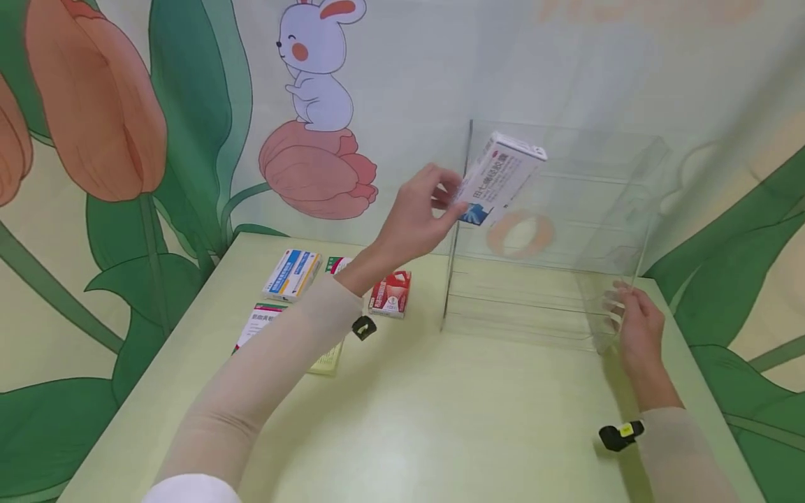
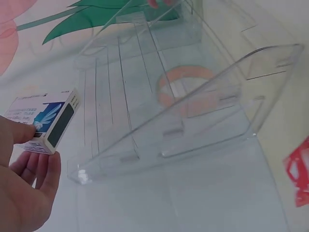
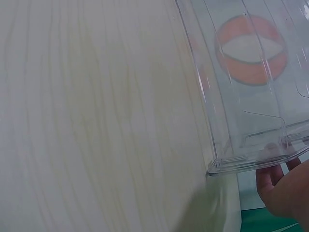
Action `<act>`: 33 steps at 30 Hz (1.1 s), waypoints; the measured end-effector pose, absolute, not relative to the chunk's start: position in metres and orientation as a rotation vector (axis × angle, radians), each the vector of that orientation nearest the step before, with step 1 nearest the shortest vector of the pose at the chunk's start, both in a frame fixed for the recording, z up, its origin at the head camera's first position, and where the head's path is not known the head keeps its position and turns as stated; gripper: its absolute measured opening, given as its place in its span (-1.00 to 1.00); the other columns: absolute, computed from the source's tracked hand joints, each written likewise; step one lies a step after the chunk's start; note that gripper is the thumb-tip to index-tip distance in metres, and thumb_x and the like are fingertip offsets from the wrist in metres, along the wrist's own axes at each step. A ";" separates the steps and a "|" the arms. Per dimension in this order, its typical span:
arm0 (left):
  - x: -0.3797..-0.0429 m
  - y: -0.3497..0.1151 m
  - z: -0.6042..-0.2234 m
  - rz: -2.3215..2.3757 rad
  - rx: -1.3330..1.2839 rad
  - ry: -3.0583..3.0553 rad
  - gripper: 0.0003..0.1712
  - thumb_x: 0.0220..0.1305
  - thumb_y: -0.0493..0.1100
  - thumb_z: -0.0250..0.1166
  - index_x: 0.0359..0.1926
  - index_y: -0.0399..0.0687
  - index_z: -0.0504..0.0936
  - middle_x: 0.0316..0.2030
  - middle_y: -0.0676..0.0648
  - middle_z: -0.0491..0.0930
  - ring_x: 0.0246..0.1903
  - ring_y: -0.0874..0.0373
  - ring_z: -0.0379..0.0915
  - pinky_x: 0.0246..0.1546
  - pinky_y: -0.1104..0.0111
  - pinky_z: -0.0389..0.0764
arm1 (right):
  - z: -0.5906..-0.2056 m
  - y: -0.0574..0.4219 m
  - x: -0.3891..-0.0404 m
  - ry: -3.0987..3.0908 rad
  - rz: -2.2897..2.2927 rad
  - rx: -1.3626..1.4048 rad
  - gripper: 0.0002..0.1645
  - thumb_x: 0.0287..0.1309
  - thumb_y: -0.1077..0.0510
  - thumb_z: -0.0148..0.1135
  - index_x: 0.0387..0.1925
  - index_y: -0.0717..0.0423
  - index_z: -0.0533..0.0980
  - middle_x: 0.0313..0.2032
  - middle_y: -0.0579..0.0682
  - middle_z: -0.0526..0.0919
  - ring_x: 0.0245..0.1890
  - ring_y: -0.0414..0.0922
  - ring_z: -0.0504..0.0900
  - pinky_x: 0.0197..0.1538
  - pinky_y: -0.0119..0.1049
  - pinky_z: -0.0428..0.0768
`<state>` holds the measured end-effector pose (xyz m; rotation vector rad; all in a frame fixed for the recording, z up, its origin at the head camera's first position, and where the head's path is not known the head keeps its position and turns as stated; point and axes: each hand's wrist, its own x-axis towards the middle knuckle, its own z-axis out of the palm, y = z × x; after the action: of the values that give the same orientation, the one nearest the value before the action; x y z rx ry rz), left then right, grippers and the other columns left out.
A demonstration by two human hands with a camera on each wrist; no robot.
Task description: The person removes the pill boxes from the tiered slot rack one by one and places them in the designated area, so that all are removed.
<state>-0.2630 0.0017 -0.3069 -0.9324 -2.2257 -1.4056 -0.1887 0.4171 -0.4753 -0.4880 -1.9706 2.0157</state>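
Observation:
My left hand (image 1: 420, 213) pinches a white medicine box (image 1: 503, 175) with a blue picture, thumb on its front and fingers at the back. It holds the box tilted in the air, overlapping the upper left of a clear plastic display rack (image 1: 522, 304) in the head view. In the left wrist view the box (image 2: 43, 113) appears beside the rack's clear side panel (image 2: 193, 116). My right hand (image 1: 641, 328) is at the rack's right side, its fingers resting against the outside of the panel. In the right wrist view, fingertips (image 3: 273, 150) show through the clear plastic.
On the table's left lie several medicine boxes: a blue-and-white box (image 1: 292, 274), a red box (image 1: 390, 293), and a white box (image 1: 258, 321) partly behind the left sleeve. A yellowish one (image 1: 328, 360) shows below that arm. A printed curtain (image 1: 402, 84) hangs behind the table (image 1: 440, 419).

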 end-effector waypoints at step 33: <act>-0.174 -0.112 -0.469 -1.522 -0.091 -3.122 -0.62 0.40 -0.16 0.44 0.11 -0.24 0.59 -0.13 -0.10 0.61 -0.25 0.07 0.58 -0.25 0.34 0.62 | -0.478 0.422 -0.198 -1.826 2.122 -0.456 -0.61 0.55 -0.06 0.21 0.23 -0.01 0.64 0.02 -0.12 0.72 -0.01 -0.21 0.68 -0.15 -0.49 0.67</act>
<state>-0.1741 -0.1123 -0.4695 -0.0912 -3.1219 -1.5222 -0.1982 0.4218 -0.4781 -0.4556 -1.8263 2.1216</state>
